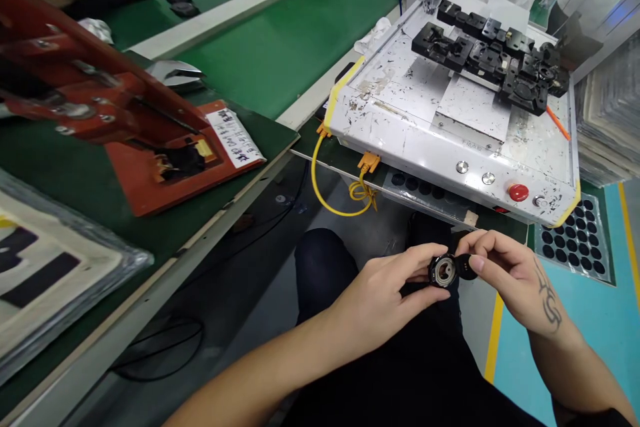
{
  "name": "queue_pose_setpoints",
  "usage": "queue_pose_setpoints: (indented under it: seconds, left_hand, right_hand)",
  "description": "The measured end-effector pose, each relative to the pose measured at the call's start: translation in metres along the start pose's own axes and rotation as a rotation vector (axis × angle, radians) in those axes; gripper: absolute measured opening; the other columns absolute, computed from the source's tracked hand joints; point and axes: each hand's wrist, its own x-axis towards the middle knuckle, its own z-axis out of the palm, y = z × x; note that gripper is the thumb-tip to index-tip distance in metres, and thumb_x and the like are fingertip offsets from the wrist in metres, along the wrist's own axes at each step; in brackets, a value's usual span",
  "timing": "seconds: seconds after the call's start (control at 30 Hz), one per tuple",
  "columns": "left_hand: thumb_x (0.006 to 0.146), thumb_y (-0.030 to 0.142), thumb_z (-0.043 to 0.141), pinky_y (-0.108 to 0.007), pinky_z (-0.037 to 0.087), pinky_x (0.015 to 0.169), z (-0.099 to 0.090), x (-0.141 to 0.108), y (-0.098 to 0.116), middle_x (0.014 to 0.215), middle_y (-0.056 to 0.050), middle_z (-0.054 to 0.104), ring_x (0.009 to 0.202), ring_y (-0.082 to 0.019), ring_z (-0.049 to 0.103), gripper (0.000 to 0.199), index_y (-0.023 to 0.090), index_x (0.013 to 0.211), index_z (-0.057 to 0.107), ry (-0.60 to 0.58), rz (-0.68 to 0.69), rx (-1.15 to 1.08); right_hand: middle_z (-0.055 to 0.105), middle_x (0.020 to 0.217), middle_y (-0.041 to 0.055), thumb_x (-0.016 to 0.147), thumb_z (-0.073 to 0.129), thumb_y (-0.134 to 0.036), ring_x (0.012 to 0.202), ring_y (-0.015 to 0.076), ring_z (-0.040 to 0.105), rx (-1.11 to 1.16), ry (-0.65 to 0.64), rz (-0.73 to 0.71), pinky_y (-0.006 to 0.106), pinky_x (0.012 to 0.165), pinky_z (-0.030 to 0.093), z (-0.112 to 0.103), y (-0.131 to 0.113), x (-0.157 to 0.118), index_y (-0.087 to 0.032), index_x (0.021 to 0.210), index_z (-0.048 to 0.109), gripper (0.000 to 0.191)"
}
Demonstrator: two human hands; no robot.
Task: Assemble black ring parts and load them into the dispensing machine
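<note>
Above my lap, my left hand (385, 287) pinches a round black watch case (443, 271) by its edge, thumb below and fingers above. The case faces up and shows a pale ring inside. Close against its right side, my right hand (510, 273) grips a small black round cover (465, 267) between thumb and fingers. The two parts overlap or touch at their edges; I cannot tell whether they are joined. My right fingertips are partly hidden behind the cover.
A white machine (400, 127) with black fixtures (480, 57) and a red button (518, 192) stands ahead. Yellow cable (316, 180) loops off its front. At left are a red press (150, 167) and a wrapped stack (60, 267). A sheet of black discs (575, 240) lies right.
</note>
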Motion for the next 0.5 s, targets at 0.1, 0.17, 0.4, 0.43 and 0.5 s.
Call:
queue_pose_setpoints:
  seconds: [0.1, 0.17, 0.4, 0.43, 0.5]
  left_hand:
    - [0.088, 0.020, 0.085, -0.033, 0.066, 0.103, 0.000, 0.001, 0.001, 0.116, 0.000, 0.086, 0.104, -0.022, 0.084, 0.046, 0.027, 0.132, 0.073, 0.005, -0.007, -0.019]
    - [0.087, 0.020, 0.085, -0.035, 0.066, 0.103, -0.001, 0.002, 0.002, 0.114, 0.000, 0.086, 0.103, -0.023, 0.084, 0.045, 0.026, 0.130, 0.074, 0.003, -0.023, -0.042]
    - [0.081, 0.022, 0.088, -0.035, 0.068, 0.099, -0.010, 0.006, -0.004, 0.111, -0.006, 0.087, 0.107, -0.026, 0.083, 0.043, 0.021, 0.121, 0.073, 0.036, -0.223, -0.290]
    - [0.080, 0.023, 0.089, -0.035, 0.068, 0.099, -0.012, 0.008, -0.005, 0.111, -0.007, 0.086, 0.107, -0.027, 0.083, 0.044, 0.020, 0.121, 0.072, 0.044, -0.250, -0.324]
    - [0.078, 0.024, 0.092, -0.035, 0.068, 0.099, -0.013, 0.012, -0.007, 0.112, -0.008, 0.086, 0.108, -0.028, 0.083, 0.047, 0.020, 0.121, 0.072, 0.057, -0.284, -0.367]
  right_hand:
    - [0.069, 0.107, 0.0055, 0.104, 0.069, -0.043, 0.091, 0.0218, 0.063, -0.005, -0.003, -0.006, 0.034, 0.074, 0.051, 0.001, 0.002, 0.001, -0.024, 0.084, 0.060, 0.029]
    - [0.070, 0.106, 0.0057, 0.104, 0.069, -0.044, 0.089, 0.0218, 0.063, -0.017, 0.004, -0.018, 0.035, 0.073, 0.051, 0.002, 0.002, 0.000, -0.024, 0.084, 0.060, 0.029]
    - [0.071, 0.101, 0.0051, 0.102, 0.069, -0.047, 0.085, 0.0221, 0.062, -0.244, 0.427, -0.226, 0.035, 0.074, 0.049, -0.042, -0.009, 0.005, -0.025, 0.087, 0.064, 0.027]
    - [0.070, 0.099, 0.0046, 0.102, 0.069, -0.047, 0.086, 0.0225, 0.062, -0.334, 0.529, -0.271, 0.036, 0.076, 0.049, -0.056, -0.011, 0.011, -0.025, 0.087, 0.064, 0.027]
    - [0.066, 0.090, 0.0035, 0.101, 0.067, -0.048, 0.082, 0.0226, 0.059, -0.521, 0.671, -0.294, 0.036, 0.076, 0.046, -0.086, -0.016, 0.025, -0.025, 0.087, 0.063, 0.027]
